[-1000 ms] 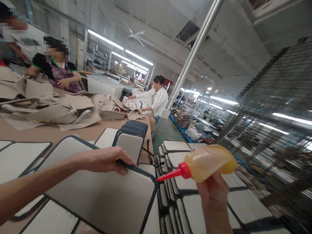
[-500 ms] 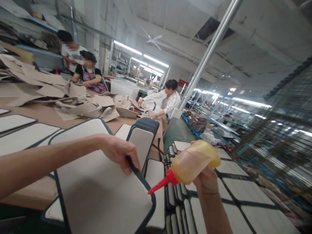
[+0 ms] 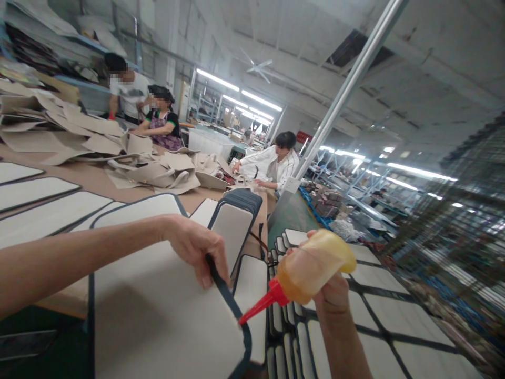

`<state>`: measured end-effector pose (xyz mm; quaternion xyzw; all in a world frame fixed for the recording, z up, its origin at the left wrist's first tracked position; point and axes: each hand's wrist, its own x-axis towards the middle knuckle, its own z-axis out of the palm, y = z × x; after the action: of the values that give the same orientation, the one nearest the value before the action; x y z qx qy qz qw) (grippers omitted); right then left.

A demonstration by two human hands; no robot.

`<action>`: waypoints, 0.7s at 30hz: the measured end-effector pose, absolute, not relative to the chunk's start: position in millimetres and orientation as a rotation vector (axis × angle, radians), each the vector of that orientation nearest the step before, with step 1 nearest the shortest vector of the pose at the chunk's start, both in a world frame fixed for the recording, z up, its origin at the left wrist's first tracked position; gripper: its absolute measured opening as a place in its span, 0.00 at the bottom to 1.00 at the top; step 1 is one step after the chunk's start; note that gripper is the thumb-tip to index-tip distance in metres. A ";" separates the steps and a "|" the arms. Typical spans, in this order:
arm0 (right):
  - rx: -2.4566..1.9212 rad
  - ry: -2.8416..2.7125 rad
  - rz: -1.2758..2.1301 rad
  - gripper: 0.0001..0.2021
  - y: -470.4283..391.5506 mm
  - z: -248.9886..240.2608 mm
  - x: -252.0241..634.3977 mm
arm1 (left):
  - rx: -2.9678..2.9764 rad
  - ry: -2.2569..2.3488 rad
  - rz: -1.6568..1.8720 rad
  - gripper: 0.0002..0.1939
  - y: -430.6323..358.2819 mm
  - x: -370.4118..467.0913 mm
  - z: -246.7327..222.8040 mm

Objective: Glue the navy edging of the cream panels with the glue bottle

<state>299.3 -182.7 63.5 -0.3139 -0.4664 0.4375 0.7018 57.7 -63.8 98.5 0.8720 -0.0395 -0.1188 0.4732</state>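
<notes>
A large off-white panel (image 3: 169, 316) with a dark edge strip fills the lower middle. My left hand (image 3: 199, 250) pinches the dark strip at the panel's upper right edge. My right hand (image 3: 331, 287) is wrapped round a yellow squeeze bottle (image 3: 315, 263), tilted down to the left. The bottle's red nozzle tip touches or is just above the panel's right edge, by the dark strip, below my left hand. Part of the right hand's fingers is hidden behind the bottle.
Beige cut pieces (image 3: 158, 168) are heaped on the brown table (image 3: 94, 181). Stacked dark-edged panels (image 3: 232, 221) stand beyond my left hand, and rows of similar panels (image 3: 418, 310) lie at the right. Several people are farther back; a metal pole (image 3: 347, 89) rises behind.
The view has shifted slightly, moving the background rightward. The nozzle tip sits slightly lower along the panel's edge. Both hands keep their holds.
</notes>
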 end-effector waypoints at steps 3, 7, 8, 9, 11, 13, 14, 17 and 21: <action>-0.713 -1.018 0.953 0.25 -184.6 65.2 296.0 | 2.130 -0.069 -0.305 0.20 -67.6 55.0 99.3; -0.732 -0.968 0.895 0.26 -183.5 62.9 292.9 | 2.121 -0.032 -0.258 0.19 -72.3 50.5 100.8; -0.738 -0.957 0.880 0.26 -183.2 61.8 292.7 | 2.107 -0.029 -0.245 0.19 -72.9 49.4 101.0; -0.742 -0.952 0.870 0.26 -183.2 60.7 292.6 | 2.088 -0.026 -0.235 0.18 -73.3 48.2 101.1; -0.755 -0.955 0.870 0.26 -184.2 59.1 292.5 | 2.041 -0.017 -0.219 0.18 -73.5 45.6 100.7; -0.761 -0.973 0.886 0.26 -185.9 58.8 292.4 | 2.006 0.007 -0.201 0.18 -73.3 42.8 99.6; -0.759 -0.980 0.900 0.25 -186.6 58.8 292.1 | 1.997 0.022 -0.195 0.18 -73.2 41.4 99.0; -0.740 -0.950 0.927 0.24 -187.3 58.4 291.3 | 2.001 0.047 -0.198 0.19 -73.0 37.5 97.5; -0.727 -0.867 0.923 0.27 -186.8 55.0 290.9 | 2.009 0.032 -0.197 0.19 -73.5 32.7 98.4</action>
<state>290.9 -186.8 55.0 -0.3319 -0.3961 0.4216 0.7451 32.7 -73.5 98.4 0.8425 0.0133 -0.0828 0.5321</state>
